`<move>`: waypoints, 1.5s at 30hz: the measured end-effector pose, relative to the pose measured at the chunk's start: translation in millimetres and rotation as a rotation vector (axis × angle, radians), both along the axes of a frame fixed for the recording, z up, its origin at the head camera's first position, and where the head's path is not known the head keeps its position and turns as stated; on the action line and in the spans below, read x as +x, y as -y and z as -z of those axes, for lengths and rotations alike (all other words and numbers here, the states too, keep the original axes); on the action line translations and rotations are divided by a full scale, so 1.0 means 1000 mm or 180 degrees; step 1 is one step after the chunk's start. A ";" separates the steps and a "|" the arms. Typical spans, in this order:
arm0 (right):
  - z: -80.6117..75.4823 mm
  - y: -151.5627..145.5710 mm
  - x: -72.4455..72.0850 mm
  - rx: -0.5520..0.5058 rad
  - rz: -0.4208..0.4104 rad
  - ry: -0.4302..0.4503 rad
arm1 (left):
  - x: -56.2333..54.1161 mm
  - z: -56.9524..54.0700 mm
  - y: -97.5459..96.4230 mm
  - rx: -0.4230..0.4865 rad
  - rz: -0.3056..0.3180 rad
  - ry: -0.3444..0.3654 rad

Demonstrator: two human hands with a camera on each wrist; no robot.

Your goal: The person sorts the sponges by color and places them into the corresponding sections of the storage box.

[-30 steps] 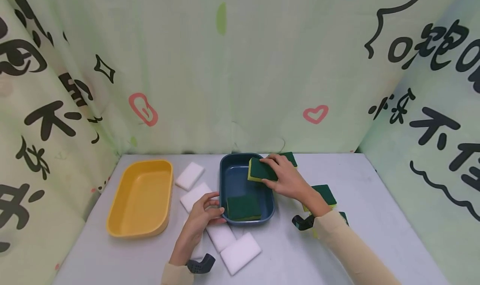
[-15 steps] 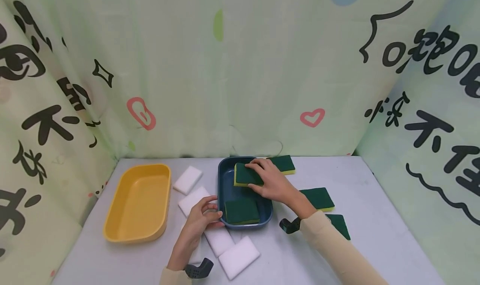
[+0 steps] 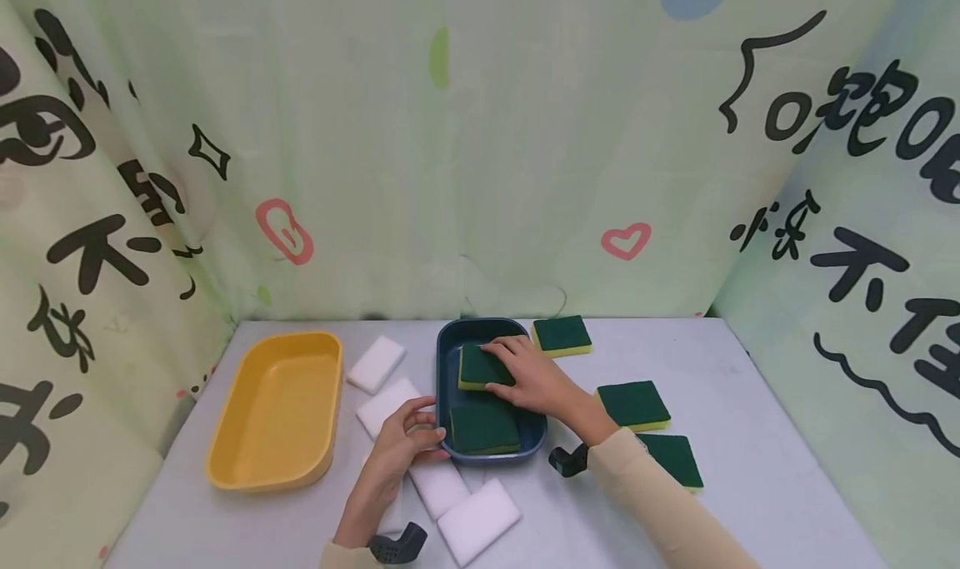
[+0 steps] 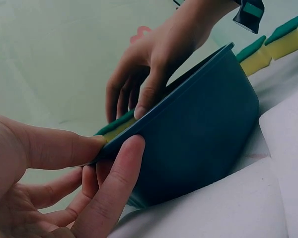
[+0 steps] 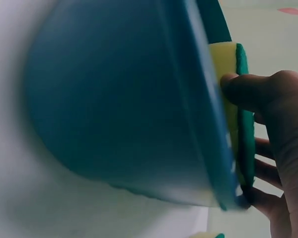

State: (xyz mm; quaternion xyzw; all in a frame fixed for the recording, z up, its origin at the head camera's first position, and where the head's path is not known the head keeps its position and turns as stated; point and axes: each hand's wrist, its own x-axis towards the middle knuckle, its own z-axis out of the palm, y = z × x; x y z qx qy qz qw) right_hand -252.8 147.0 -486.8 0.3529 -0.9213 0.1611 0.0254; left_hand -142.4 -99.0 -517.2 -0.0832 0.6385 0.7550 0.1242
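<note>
A dark blue rectangular basin (image 3: 461, 336) stands mid-table in the head view. My left hand (image 3: 397, 452) pinches its left rim, thumb on top and fingers against the outer wall (image 4: 188, 144) in the left wrist view. My right hand (image 3: 536, 381) grips a green-and-yellow scouring sponge (image 3: 472, 366) by its edges, green face up, inside the far half of the basin. In the right wrist view the thumb presses the yellow side of this sponge (image 5: 223, 59) above the rim. Another scouring sponge (image 3: 483, 430) lies flat in the near half.
A yellow basin (image 3: 277, 411) stands at the left. Several white sponges (image 3: 480, 521) lie left of and in front of the blue basin. To its right are three more scouring sponges: one at the back (image 3: 561, 334), one farther right (image 3: 634, 404), one beside the right sleeve (image 3: 675, 459).
My right hand has carried the scouring sponge leftward and down from the basin's right rim into its far half. The left hand keeps its hold on the rim.
</note>
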 end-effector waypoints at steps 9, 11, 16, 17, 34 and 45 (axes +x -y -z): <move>0.002 0.010 -0.003 0.0157 -0.0046 0.0104 | 0.002 0.002 0.001 -0.0021 -0.0011 0.0019; 0.003 0.011 -0.005 0.0184 -0.0028 0.0142 | 0.001 0.001 0.001 -0.0018 -0.0002 0.0014; 0.004 0.012 -0.008 0.0248 0.0023 0.0235 | 0.001 0.000 0.000 -0.0019 0.0016 0.0001; 0.004 0.012 -0.008 0.0263 0.0025 0.0252 | 0.000 0.000 0.000 -0.0019 0.0018 0.0002; 0.004 0.018 -0.008 0.0489 0.0056 0.0358 | 0.000 -0.001 0.000 0.0001 0.0021 0.0002; 0.004 0.018 -0.006 0.0570 0.0006 0.0470 | 0.000 -0.001 -0.001 0.0011 0.0004 -0.0002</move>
